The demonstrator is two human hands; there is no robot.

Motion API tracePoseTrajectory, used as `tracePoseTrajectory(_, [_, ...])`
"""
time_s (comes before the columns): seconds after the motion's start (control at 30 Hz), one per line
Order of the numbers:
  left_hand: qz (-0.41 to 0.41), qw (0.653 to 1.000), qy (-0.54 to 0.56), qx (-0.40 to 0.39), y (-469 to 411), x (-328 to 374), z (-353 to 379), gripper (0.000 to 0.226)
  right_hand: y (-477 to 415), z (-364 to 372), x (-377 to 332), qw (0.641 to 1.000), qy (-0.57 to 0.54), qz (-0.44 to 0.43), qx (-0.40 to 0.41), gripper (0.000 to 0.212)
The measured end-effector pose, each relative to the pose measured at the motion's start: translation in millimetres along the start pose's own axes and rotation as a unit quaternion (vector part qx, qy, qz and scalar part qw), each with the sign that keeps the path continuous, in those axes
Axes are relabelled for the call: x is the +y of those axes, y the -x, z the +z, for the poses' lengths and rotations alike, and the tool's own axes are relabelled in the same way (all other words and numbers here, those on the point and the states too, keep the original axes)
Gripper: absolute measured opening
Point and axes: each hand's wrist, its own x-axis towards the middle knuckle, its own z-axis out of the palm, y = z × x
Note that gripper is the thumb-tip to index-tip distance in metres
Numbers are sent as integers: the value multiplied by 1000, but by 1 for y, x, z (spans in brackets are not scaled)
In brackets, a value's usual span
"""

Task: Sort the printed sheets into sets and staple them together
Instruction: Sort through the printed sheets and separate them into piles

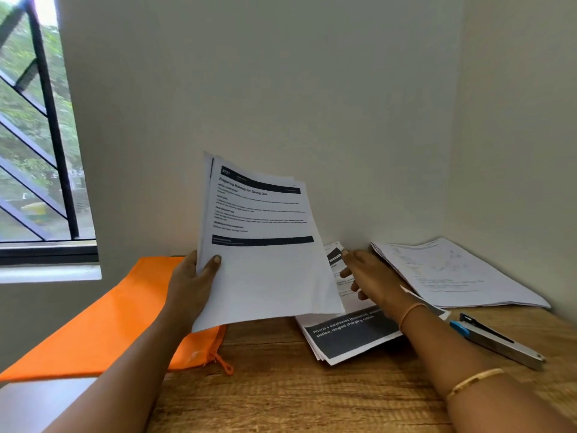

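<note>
My left hand [193, 276] grips a sheaf of printed sheets [265, 245] by its left edge and holds it upright above the wooden table [281, 385]; the top page has a black header bar and a bold title. My right hand [371, 276] reaches over a second pile of printed sheets [352, 335] lying flat on the table, with its fingers spread and touching the top page. A third stack of sheets [452, 273] lies at the back right. A stapler [496, 340] with a blue end sits on the table to the right of my right wrist.
An orange zip pouch [109, 317] lies on the left part of the table and hangs over its edge. Walls close off the back and the right side. A barred window [37, 135] is at the left.
</note>
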Motion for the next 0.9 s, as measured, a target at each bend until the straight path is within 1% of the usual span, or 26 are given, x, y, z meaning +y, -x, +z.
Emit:
tracePoseTrajectory(0.07, [-1, 1000, 5, -22, 1, -1, 2, 24, 3, 0, -4, 999, -21, 25, -38, 33])
tracePoseTrajectory(0.23, [-7, 998, 23, -50, 3, 0, 6, 20, 2, 6, -2, 996, -43, 43, -62, 29])
tracePoseTrajectory(0.5, [-12, 997, 47, -57, 7, 3, 7, 20, 1, 6, -2, 997, -33, 41, -50, 11])
tracePoseTrajectory(0.57, [-28, 995, 69, -61, 7, 4, 7, 19, 2, 6, -3, 998, -21, 35, -40, 9])
tracePoseTrajectory(0.67, [-46, 993, 88, -65, 5, 3, 6, 23, 1, 4, -3, 1000, -4, 22, -18, 14])
tracePoseTrajectory(0.73, [-45, 994, 74, -65, 5, 2, 6, 24, -1, 3, -1, 1000, 26, 9, 2, 16])
tracePoseTrajectory(0.8, [-37, 996, 49, -57, 5, 1, 6, 22, -2, 4, 0, 997, 66, -4, 34, 25])
tracePoseTrajectory(0.83, [-35, 997, 39, -49, 4, 1, 6, 21, -4, 3, 1, 996, 70, -6, 57, 30])
tracePoseTrajectory(0.9, [-34, 999, 25, -29, 2, -1, 5, 21, -5, -1, 3, 993, 63, -10, 103, 32])
